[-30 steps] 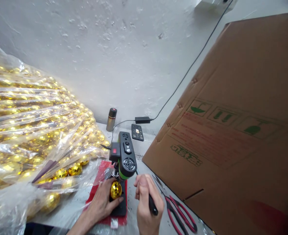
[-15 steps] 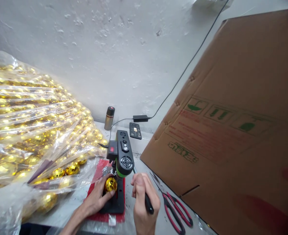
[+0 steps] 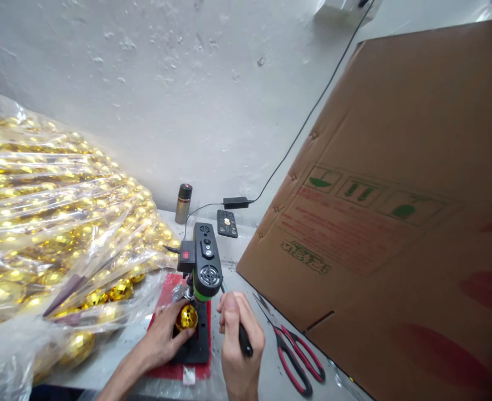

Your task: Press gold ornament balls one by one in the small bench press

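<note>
The left hand (image 3: pixel 162 340) holds a gold ball (image 3: pixel 186 317) on the black base (image 3: pixel 195 348) of a small drill press (image 3: pixel 206 267), fingers pinched around it — the ball sits right under the press head, on the base. The right hand (image 3: pixel 237 345) is closed in a fist around the black lever (image 3: pixel 243 341) that sticks out from the press's right side. The base rests on a red mat (image 3: pixel 162 295) on the desk (image 3: pixel 266 379).

Just right of that hand lie red-handled scissors (image 3: pixel 298 359), blades pointing toward the press. A big cardboard sheet (image 3: pixel 396 223) leans over the right side of the desk. To the left, clear bags (image 3: pixel 53 211) of gold balls are heaped high — a few loose ones lie near the mat. Behind the press, by the wall, stand a small can (image 3: pixel 183 203), a remote (image 3: pixel 227 223) and a power adapter (image 3: pixel 235 203) with its cable running up the wall.
</note>
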Motion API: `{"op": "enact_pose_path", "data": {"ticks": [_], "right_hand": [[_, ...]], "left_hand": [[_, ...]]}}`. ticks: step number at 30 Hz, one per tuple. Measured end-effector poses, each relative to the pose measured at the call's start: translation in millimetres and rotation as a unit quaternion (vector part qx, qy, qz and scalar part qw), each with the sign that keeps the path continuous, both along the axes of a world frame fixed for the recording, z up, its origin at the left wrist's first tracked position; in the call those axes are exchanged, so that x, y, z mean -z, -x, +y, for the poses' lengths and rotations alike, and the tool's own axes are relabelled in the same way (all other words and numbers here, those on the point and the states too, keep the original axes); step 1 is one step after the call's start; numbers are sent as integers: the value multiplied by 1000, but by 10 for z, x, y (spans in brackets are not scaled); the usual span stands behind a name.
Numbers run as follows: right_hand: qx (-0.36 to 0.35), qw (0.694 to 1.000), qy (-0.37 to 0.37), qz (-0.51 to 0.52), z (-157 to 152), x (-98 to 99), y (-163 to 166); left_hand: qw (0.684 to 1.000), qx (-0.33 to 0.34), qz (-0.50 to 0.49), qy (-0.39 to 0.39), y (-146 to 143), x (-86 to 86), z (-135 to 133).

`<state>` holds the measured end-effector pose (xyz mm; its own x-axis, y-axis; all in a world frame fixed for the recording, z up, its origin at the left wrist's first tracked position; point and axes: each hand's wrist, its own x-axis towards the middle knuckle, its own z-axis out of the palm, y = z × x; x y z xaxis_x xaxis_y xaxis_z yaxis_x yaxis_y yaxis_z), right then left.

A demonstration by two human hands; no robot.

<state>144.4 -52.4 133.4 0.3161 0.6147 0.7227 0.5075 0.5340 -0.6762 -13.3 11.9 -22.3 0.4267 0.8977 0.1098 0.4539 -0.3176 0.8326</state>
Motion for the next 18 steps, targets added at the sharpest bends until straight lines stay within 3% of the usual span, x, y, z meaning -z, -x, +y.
{"op": "enact_pose_path", "data": {"ticks": [4, 8, 11, 18], "right_hand": [[-6, 1000, -1, -4, -20, 6, -7], [-16, 1000, -7, -16, -30, -28, -18], [-24, 999, -17, -20, -31, -5, -48], [-26, 999, -18, 6, -69, 422, 7]], "left_hand": [[998, -15, 35, -57, -168, -26, -67], [992, -79, 30, -94, -316, 135, -94], [991, -87, 18, -102, -357, 250, -89], [993, -81, 26, -77, -343, 201, -102]]}}
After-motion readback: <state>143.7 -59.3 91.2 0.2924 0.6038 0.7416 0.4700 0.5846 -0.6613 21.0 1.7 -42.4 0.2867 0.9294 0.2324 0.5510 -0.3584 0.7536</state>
